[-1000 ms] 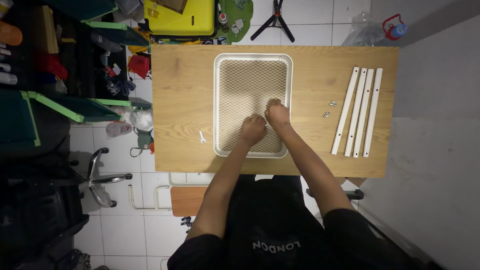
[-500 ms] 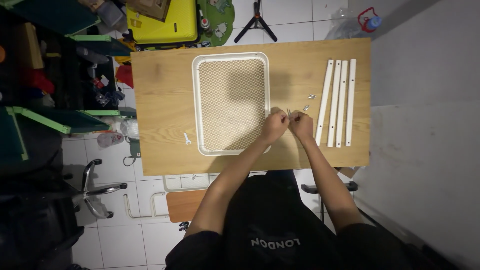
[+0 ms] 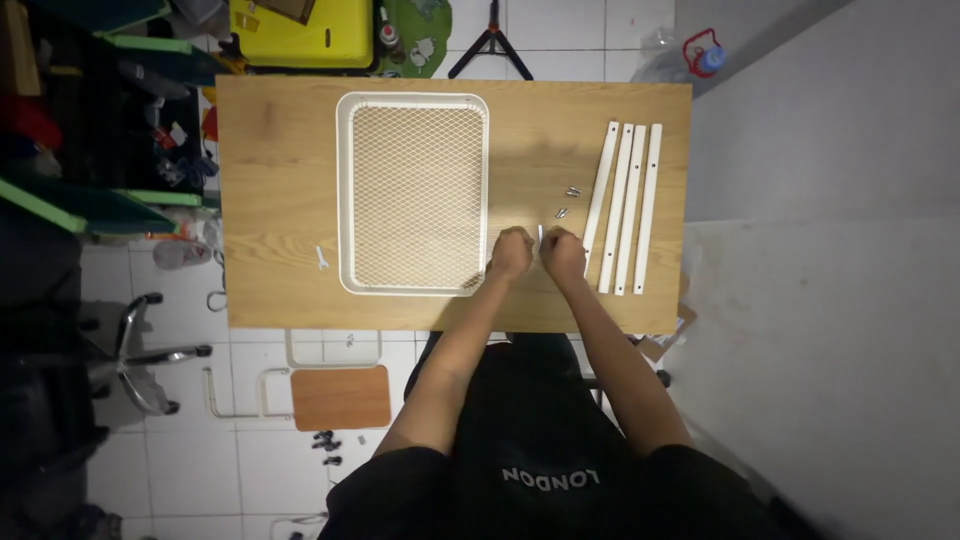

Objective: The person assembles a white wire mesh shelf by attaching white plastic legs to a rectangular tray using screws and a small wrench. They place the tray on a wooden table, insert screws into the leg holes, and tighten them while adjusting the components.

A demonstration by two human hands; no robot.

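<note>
My left hand (image 3: 511, 253) and my right hand (image 3: 563, 256) are close together over the wooden table (image 3: 270, 200), just right of the white mesh tray (image 3: 412, 190). Both pinch a small pale part (image 3: 540, 236) between them; what it is I cannot make out. Several small metal screws (image 3: 567, 201) lie on the table just beyond my right hand. Further right lie several white bars (image 3: 625, 205) side by side.
A small white wrench (image 3: 321, 258) lies left of the tray. Beyond the table's far edge stand a yellow suitcase (image 3: 300, 32) and a tripod (image 3: 490, 40). Green shelving (image 3: 90, 190) and a chair base (image 3: 140, 360) are on the left; a stool (image 3: 340, 397) is under the table's near edge.
My hands left the tray's mesh and moved right, off the tray, coming together on a small part near the screws. The view shifted, so everything sits further left in frame.
</note>
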